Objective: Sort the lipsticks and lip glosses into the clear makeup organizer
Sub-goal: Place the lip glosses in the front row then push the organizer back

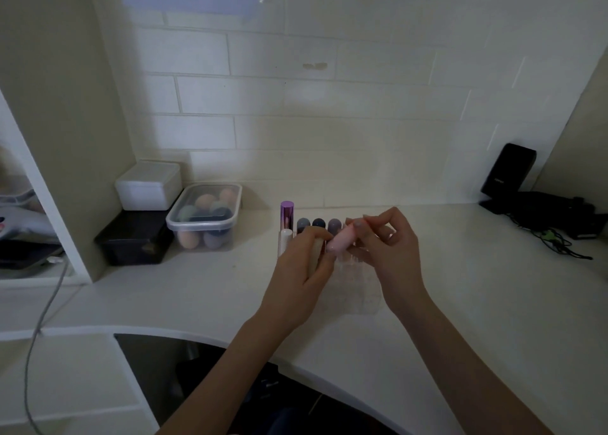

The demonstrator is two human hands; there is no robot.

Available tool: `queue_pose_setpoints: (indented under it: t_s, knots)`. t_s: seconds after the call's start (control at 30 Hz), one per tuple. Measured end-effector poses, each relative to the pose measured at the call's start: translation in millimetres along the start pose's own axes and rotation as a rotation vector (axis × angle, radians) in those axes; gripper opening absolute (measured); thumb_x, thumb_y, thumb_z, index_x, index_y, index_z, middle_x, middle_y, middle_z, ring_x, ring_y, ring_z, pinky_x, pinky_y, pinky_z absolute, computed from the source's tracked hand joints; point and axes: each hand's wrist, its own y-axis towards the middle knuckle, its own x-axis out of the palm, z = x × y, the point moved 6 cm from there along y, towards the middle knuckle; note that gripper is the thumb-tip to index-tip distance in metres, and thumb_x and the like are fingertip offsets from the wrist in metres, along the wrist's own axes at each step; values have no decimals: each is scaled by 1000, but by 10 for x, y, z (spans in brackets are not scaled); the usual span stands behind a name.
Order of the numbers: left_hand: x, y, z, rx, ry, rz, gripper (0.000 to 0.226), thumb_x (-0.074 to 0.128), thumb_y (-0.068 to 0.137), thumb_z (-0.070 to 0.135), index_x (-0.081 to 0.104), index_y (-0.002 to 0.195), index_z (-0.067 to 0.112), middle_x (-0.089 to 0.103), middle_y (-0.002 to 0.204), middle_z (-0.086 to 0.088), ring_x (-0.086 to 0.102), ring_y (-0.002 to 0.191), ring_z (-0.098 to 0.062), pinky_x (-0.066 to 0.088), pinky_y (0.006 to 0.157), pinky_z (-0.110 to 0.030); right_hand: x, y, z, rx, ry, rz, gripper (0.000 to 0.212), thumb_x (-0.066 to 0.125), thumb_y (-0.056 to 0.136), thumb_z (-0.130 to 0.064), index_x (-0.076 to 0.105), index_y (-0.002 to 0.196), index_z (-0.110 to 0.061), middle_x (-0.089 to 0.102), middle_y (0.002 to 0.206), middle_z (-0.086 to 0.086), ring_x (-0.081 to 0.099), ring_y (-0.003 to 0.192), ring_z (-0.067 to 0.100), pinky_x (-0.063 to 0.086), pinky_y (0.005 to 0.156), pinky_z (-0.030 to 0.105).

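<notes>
The clear makeup organizer (pixel 363 298) stands on the white desk in the middle of the view, mostly hidden behind both hands. In its back row stand a shiny purple tube (pixel 287 211), a white tube (pixel 285 241) and three dark-capped tubes (pixel 318 224). My left hand (pixel 304 271) grips a cream-coloured tube (pixel 315 257) upright over the organizer's left side. My right hand (pixel 393 250) pinches a pale pink tube (pixel 340 241) tilted just above the organizer, right beside the left hand's fingers.
A clear lidded tub of makeup sponges (pixel 205 216) sits left of the organizer, beside a white box (pixel 148 184) on a black box (pixel 133 242). A black stand with cables (pixel 539 204) occupies the far right. The desk's curved front edge (pixel 204 334) runs below my arms.
</notes>
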Motion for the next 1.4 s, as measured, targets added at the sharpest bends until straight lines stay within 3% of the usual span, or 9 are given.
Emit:
queue_pose_setpoints:
  t_s: [0.1, 0.3, 0.4, 0.6, 0.7, 0.9, 1.13, 1.23, 1.4]
  knots:
    - [33, -2, 10, 3, -6, -6, 12, 49, 95, 22, 51, 105, 29, 61, 86, 10, 55, 70, 3, 40, 59, -6, -41, 11, 70, 67, 53, -14, 12, 62, 87, -7, 50, 87, -3, 68, 97, 24, 70, 84, 26, 60, 67, 31]
    - [-92, 15, -8, -116, -232, 142, 16, 55, 93, 22, 55, 108, 25, 66, 76, -3, 61, 56, -13, 47, 48, -21, -71, 49, 76, 144, -4, -145, 20, 68, 81, -11, 49, 76, -8, 63, 86, 12, 70, 80, 20, 56, 64, 27]
    - [-157, 48, -8, -160, -395, 209, 17, 60, 89, 14, 57, 103, 22, 67, 81, -9, 64, 58, -23, 48, 47, -27, 3, -14, 57, 186, -60, -287, 21, 73, 74, -17, 62, 91, -10, 63, 79, 6, 70, 80, 20, 58, 66, 30]
    - [-161, 47, 15, -191, -472, 228, 26, 68, 83, 10, 58, 105, 19, 70, 95, -9, 70, 79, -25, 59, 57, -33, 208, -161, 50, 177, -246, -570, 34, 58, 92, -14, 59, 125, -23, 66, 107, 10, 69, 97, 19, 59, 72, 33]
    - [-147, 31, -29, -185, -438, 220, 25, 66, 84, 14, 60, 106, 24, 69, 98, -10, 70, 82, -29, 60, 62, -44, 205, -150, 37, 95, -273, -507, 27, 59, 90, -7, 62, 117, -13, 65, 107, 22, 69, 93, 26, 58, 74, 27]
    - [-184, -30, -50, -176, -389, 272, 21, 59, 90, 14, 58, 110, 20, 70, 80, -11, 68, 64, -27, 51, 47, -27, 25, -47, -17, 10, -269, -215, 31, 71, 80, -3, 60, 106, -15, 68, 87, -2, 71, 80, 18, 59, 70, 28]
    - [-180, -46, 72, -48, -124, 223, 22, 50, 95, 19, 52, 105, 38, 64, 85, 8, 63, 66, -3, 50, 55, -15, 60, -52, -68, -229, -588, -222, 13, 71, 81, -16, 73, 90, -25, 59, 93, -7, 57, 85, -3, 42, 71, 5]
    - [-213, -69, -29, -68, -18, 267, 24, 48, 95, 24, 48, 118, 32, 66, 88, 7, 63, 72, -7, 53, 64, -22, 7, -16, -33, -243, -709, -216, 36, 75, 77, -23, 63, 110, -28, 56, 92, -5, 56, 84, 3, 44, 72, 9]
    - [-231, -116, -117, -126, -38, 312, 29, 59, 88, 22, 39, 109, 22, 64, 70, 1, 61, 59, -7, 44, 49, -12, 62, -40, -46, -387, -827, -231, 16, 75, 76, -14, 61, 83, -15, 58, 78, -5, 53, 73, 8, 46, 72, 20]
